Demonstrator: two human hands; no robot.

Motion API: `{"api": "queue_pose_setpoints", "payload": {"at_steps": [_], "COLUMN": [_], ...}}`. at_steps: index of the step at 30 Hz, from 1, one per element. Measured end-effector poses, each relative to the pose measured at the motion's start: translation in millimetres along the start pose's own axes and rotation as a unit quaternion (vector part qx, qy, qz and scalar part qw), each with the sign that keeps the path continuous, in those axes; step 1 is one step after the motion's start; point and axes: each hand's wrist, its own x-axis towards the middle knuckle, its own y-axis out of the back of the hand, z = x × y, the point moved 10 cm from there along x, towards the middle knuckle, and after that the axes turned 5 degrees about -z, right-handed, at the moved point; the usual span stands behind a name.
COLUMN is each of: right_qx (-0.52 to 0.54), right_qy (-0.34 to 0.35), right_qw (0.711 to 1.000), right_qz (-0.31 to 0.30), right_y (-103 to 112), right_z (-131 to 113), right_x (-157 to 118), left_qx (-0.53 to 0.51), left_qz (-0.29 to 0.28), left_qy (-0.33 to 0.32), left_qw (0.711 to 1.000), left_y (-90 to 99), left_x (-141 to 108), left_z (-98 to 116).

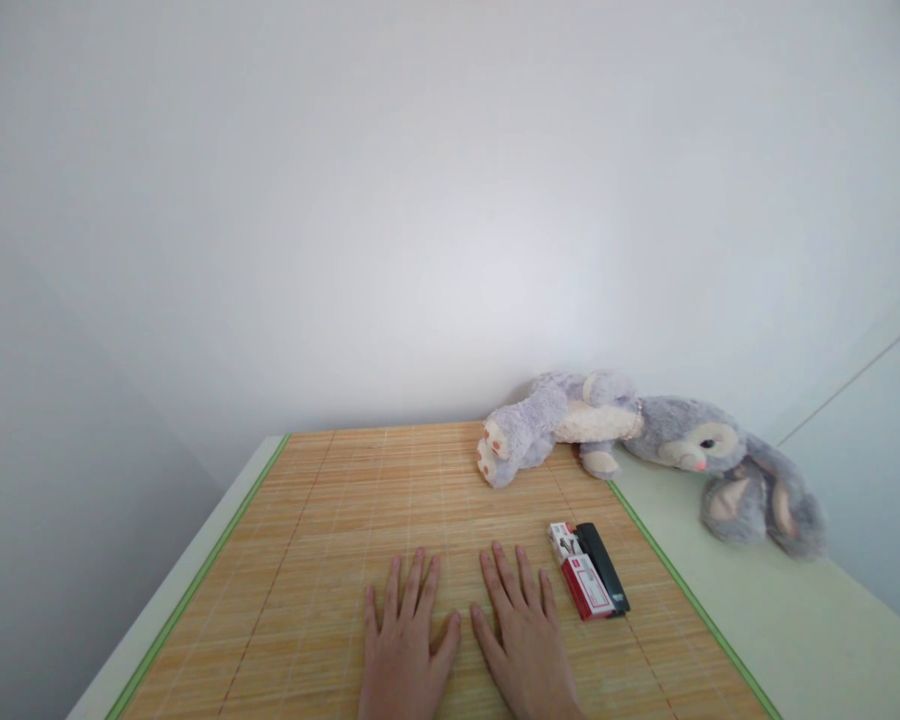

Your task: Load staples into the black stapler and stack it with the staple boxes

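Note:
My left hand (407,645) lies palm down on the bamboo mat (315,570), its fingers spread and nothing in it. Beside it on the right, my right hand (521,635) also rests flat on the mat, fingers apart, holding nothing. Just to the right of my right hand sits a red and white box (586,585), its far end open with small metallic pieces showing. A black stapler (604,568) lies against the box's right side.
A grey plush rabbit (540,415) lies on its side along the wall, its feet on the mat and its head and long ears over the pale table (780,620) at the right. The mat has green edges. A white wall (420,220) stands behind.

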Motion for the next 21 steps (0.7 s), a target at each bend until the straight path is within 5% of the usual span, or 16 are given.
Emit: {"api": "queue_pose_setpoints", "payload": {"at_steps": [21], "right_qx": [0.018], "right_qy": [0.012], "right_qw": [1.0], "right_qz": [0.022], "right_y": [0.5], "right_z": [-0.3], "right_x": [0.5], "left_qx": [-0.023], "left_qz": [0.009], "left_qy": [-0.003], "left_qw": [1.0], "left_y": [1.1], "left_x": [0.0], "left_z": [-0.5]}}
